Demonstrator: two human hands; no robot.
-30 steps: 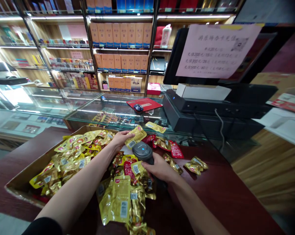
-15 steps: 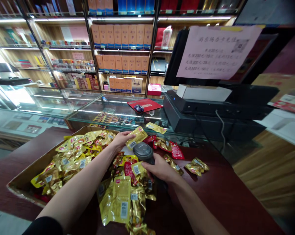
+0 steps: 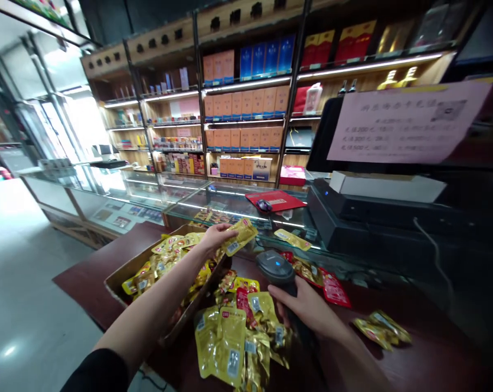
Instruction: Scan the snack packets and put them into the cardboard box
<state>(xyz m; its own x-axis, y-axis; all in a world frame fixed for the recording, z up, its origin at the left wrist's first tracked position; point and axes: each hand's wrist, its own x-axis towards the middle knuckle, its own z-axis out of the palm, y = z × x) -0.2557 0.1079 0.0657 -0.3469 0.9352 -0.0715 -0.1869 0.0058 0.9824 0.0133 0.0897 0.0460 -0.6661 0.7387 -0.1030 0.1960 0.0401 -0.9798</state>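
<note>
Left hand (image 3: 218,240): yours, fingers clamped on the edge of a gold foil snack packet (image 3: 241,237), which you hold raised just beyond the far right corner of the box, its barcode showing.

Right hand (image 3: 307,305): yours, closed round the handle of a black handheld barcode scanner (image 3: 276,267), blue light lit on top. The scanner's head and the held packet are near each other but apart.

Container: one open brown cardboard box (image 3: 119,277), under your left forearm, heaped with gold and yellow packets.

Loose stock, on the dark red wooden table (image 3: 86,277): a pile of gold, yellow and red packets (image 3: 232,345) between the box and your right hand; red and gold packets (image 3: 335,287) beyond the scanner; a pair of gold packets (image 3: 383,329) well apart, to the right.

On the glass display counter (image 3: 189,209): one flat pale-gold packet (image 3: 292,239); a red mat (image 3: 281,200) bearing a dark computer mouse (image 3: 263,205).

Right side: a black monitor (image 3: 326,128) with a pink handwritten paper sign (image 3: 401,125) on it; below, a long white box (image 3: 387,187).

Background: lit wooden shelves (image 3: 246,122) of boxed goods.
</note>
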